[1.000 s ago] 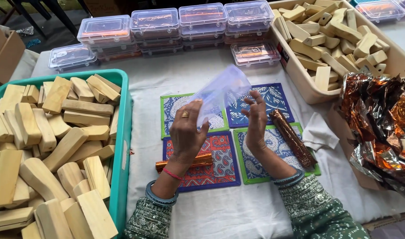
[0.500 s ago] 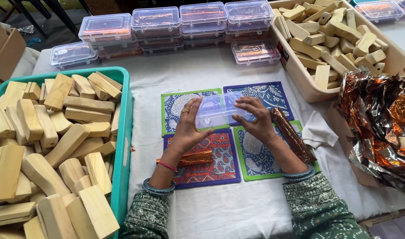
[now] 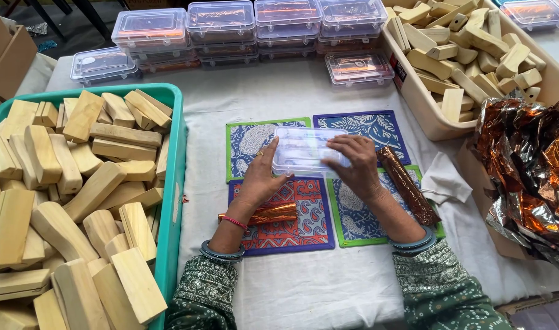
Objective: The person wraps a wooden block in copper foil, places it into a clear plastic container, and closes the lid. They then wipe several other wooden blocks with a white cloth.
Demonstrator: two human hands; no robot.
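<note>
Head camera looks down on a white table, and I see both hands pressed on a clear plastic box that lies flat on the patterned mats. My left hand holds the box at its left edge with fingers curled, and my right hand covers its right side, so that corner is hidden. What is inside the box I cannot make out through the lid. One foil-wrapped stick lies partly under the left wrist; another lies beside the right forearm. A green crate of wooden blocks is cut off at the left.
</note>
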